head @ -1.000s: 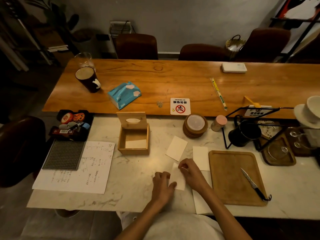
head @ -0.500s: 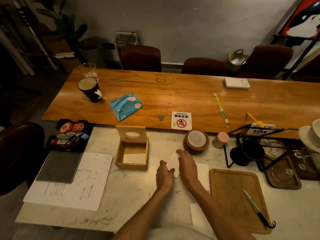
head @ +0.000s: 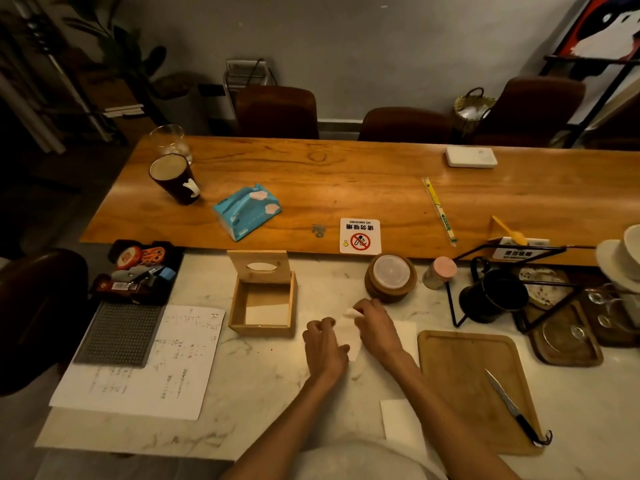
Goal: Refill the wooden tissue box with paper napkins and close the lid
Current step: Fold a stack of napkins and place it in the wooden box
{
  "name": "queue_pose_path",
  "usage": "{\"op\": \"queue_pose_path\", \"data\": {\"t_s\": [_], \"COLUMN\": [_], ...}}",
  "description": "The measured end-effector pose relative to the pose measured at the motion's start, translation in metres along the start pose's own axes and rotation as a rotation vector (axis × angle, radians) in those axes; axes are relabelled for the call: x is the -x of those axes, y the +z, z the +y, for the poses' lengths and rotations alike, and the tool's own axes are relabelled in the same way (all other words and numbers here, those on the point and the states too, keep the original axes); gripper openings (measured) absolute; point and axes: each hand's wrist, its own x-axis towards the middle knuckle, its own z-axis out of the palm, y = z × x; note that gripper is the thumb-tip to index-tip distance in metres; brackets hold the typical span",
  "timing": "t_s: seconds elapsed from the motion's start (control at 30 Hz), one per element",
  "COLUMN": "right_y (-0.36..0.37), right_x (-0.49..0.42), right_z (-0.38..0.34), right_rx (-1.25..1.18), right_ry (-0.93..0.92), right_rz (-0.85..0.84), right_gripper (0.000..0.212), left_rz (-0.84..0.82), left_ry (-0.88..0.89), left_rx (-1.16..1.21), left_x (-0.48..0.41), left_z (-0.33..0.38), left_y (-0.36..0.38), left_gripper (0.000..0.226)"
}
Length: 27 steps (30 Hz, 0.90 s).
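- Right now, fingertips [head: 358, 309] of the right hand [head: 375, 329] pinch the far corner of a white paper napkin [head: 350, 337] — on the pale marble counter [head: 263, 375].
- Fingers of the left hand [head: 323, 344] curled, thumb gripping that napkin's near edge.
- Just left of both hands: square wooden tissue box [head: 261, 330], lid [head: 259, 266] upright, white sheet [head: 266, 313] inside.

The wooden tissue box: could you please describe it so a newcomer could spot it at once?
On the marble counter, in front of the long wooden table, look between the handwritten sheet and the left hand. The wooden tissue box sits there, square and open, its oval-slotted lid standing up behind. Unlike the blue tissue pack nearby, it is bare wood.
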Motion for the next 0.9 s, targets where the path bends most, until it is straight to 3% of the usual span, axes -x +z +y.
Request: {"op": "queue_pose_path", "data": {"t_s": [0.1,0.23,0.4,0.53,0.73,0.9], "right_y": [-0.031,-0.059,-0.059,-0.055,-0.052,-0.055], "right_x": [0.024,0.027,0.01,0.011,0.006,-0.003], "right_z": [0.008,0.029,0.049,0.06,0.07,0.063], "right_rx": [-0.228,-0.084,0.191,0.298,0.477,0.497], "right_ry": [-0.057,-0.09,-0.085,-0.081,0.03,0.103], "right_rz": [0.055,0.131,-0.064,-0.098,-0.185,-0.245], "right_gripper": [0.014,0.021,0.025,0.029,0.052,0.044], "left_rz": [-0.05,-0.173,-0.325,-0.36,-0.303,-0.282], "left_ry": [0.09,0.15,0.059,0.067,0.09,0.117], "left_rx": [0.182,0.384,0.127,0.013,0.036,0.073], "left_x": [0.012,0.022,0.019,0.016,0.016,0.019], "left_z": [0.004,0.035,0.059,0.058,0.057,0.053], "left_y": [-0.002,-0.002,0.016,0.029,0.042,0.044], "left_gripper": [0.045,0.02,0.028,0.029,0.025,0.02]}}
